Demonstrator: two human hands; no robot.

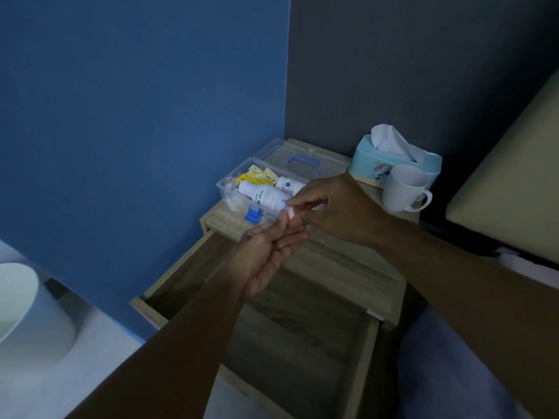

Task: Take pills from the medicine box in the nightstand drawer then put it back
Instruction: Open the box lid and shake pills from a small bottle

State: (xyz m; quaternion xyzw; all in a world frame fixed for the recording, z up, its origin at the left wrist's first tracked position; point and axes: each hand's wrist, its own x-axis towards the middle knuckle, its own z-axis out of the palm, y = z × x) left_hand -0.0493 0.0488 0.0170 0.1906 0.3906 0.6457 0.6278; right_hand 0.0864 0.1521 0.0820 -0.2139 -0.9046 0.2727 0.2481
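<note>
A clear plastic medicine box (225, 189) stands open on the nightstand top, its lid (302, 155) with a blue handle folded back. Inside lie a white bottle (263, 195), a yellow packet (257, 176) and other small items. The nightstand drawer (302, 328) is pulled out below it. My right hand (335, 210) pinches a small white pill (291, 212) at its fingertips, right above the box's front edge. My left hand (269, 255) is held palm up just under the pill, its fingertips touching the right hand's fingers.
A teal tissue box (393, 164) and a white mug (403, 189) stand on the nightstand's right side. A blue wall lies to the left, a bed with a pale headboard (508, 189) to the right, and a white round bin (27, 306) at the lower left.
</note>
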